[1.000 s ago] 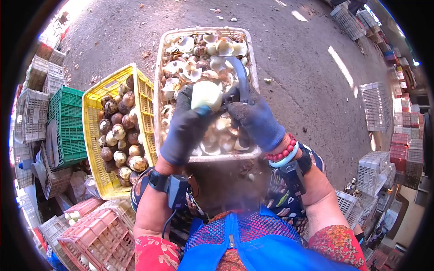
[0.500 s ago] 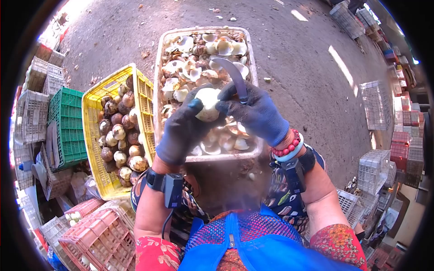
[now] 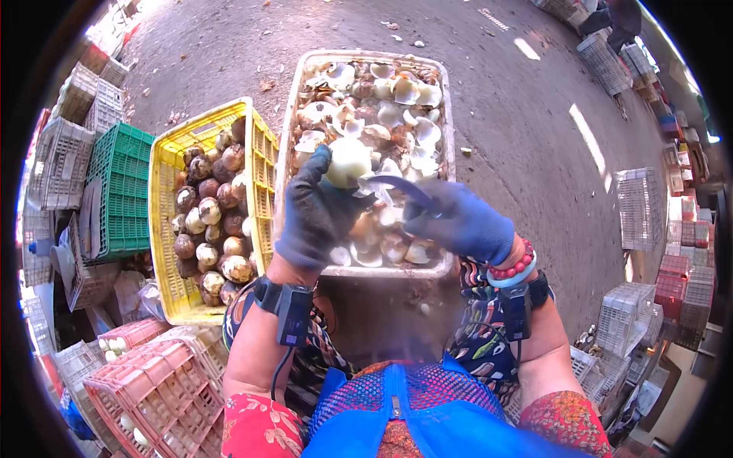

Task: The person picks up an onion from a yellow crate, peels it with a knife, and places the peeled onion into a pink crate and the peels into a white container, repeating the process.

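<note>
A peeled white onion (image 3: 349,162) is held over the tray by my left hand (image 3: 311,217), in a dark glove with the fingers curled round its left side and underside. My right hand (image 3: 462,220), in a blue and dark glove and slightly smeared by motion, grips a knife (image 3: 400,183) with a curved blade. That blade points left, close to the onion's lower right, where a pale piece of peel (image 3: 382,192) hangs. Below both hands, a white-rimmed tray (image 3: 449,122) holds many cup-shaped pale onion layers and brown skins (image 3: 365,114).
Left of the tray, a yellow crate (image 3: 162,252) holds brown-skinned onions (image 3: 208,211). Beyond it stands a green crate (image 3: 122,195). Pink crates (image 3: 164,389) sit at lower left, and stacked pale crates (image 3: 640,210) line the right side. A person's legs (image 3: 622,23) show at top right.
My right hand has moved down and right from the onion with the knife, and a piece of peel now hangs by the blade. The onion shows more to the left of the tray's middle.
</note>
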Motion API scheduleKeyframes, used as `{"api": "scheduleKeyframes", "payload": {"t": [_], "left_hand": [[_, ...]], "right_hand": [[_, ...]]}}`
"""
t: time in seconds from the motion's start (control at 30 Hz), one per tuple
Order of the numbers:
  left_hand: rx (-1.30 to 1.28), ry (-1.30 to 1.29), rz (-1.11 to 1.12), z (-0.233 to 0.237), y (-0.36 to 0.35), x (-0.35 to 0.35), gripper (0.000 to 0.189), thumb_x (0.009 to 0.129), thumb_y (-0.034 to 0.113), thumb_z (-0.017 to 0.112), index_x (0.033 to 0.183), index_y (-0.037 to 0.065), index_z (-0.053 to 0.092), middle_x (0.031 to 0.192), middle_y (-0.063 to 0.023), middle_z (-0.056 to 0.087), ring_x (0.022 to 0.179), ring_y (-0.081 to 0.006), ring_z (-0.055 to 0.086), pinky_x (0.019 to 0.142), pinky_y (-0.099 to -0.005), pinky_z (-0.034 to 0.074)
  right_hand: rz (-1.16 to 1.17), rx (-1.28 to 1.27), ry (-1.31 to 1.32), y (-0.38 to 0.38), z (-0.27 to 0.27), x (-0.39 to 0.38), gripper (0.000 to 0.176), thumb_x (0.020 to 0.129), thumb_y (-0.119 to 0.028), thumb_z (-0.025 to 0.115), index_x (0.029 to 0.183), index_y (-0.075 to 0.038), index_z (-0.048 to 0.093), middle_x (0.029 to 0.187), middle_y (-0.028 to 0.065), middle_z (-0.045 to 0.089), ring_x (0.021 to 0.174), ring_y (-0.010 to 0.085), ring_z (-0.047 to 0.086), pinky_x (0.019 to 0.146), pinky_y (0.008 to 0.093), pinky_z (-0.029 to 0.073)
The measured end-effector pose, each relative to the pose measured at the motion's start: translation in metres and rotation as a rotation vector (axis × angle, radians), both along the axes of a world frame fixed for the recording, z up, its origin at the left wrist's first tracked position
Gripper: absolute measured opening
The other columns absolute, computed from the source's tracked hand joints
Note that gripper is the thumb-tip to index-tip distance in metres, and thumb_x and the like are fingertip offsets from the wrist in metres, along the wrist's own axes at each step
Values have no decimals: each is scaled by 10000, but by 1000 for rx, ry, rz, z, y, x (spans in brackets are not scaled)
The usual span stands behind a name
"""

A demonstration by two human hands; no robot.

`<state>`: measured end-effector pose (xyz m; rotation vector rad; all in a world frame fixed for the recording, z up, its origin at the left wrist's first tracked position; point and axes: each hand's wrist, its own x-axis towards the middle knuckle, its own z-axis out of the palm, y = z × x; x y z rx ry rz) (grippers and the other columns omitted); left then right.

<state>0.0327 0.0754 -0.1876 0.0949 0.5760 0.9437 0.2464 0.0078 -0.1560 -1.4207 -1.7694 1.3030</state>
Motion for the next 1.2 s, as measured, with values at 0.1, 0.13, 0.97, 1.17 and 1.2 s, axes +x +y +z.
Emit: {"api": "scheduleKeyframes", "payload": {"t": [0.1, 0.13, 0.97, 1.17, 1.2], "left_hand": [[-20, -26, -36, -2, -1, -4, 384, 962, 337, 571, 1155, 5, 576, 1070, -154, 656, 956, -292, 644, 848, -406, 550], [82, 29, -39, -12, 0, -4, 384, 960, 338, 581, 1154, 7, 578, 1053, -148, 658, 964, -285, 642, 855, -403, 546], [-88, -125, -85, -3, -8, 4, 383, 967, 344, 543, 1192, 37, 580, 1122, -169, 641, 1076, -306, 610, 958, -437, 500], [274, 17, -107, -18, -11, 3, 368, 918, 120, 573, 1269, 11, 539, 1176, -146, 617, 1131, -287, 596, 1044, -436, 475], [473, 170, -130, -22, -11, 3, 387, 911, 106, 577, 1281, 5, 528, 1182, -137, 609, 1127, -274, 594, 1034, -419, 478]], "right_hand": [[-248, 74, -210, 5, 0, 5, 434, 863, -109, 664, 1291, -70, 605, 937, 101, 685, 832, 195, 644, 776, 352, 515], [-359, 118, -310, 5, 2, 6, 482, 880, -120, 667, 1350, -65, 581, 945, 85, 693, 846, 166, 634, 780, 338, 510], [-405, 177, 189, 12, -14, -26, 422, 926, -196, 688, 1335, -114, 622, 906, 79, 727, 766, 137, 651, 731, 301, 541], [-450, 273, 29, 8, -13, -39, 467, 930, -214, 674, 1375, -108, 580, 906, 95, 731, 813, 173, 703, 753, 330, 546], [-444, 280, 115, 9, -15, -42, 493, 929, -219, 673, 1397, -112, 558, 924, 100, 734, 830, 175, 705, 764, 330, 546]]}}
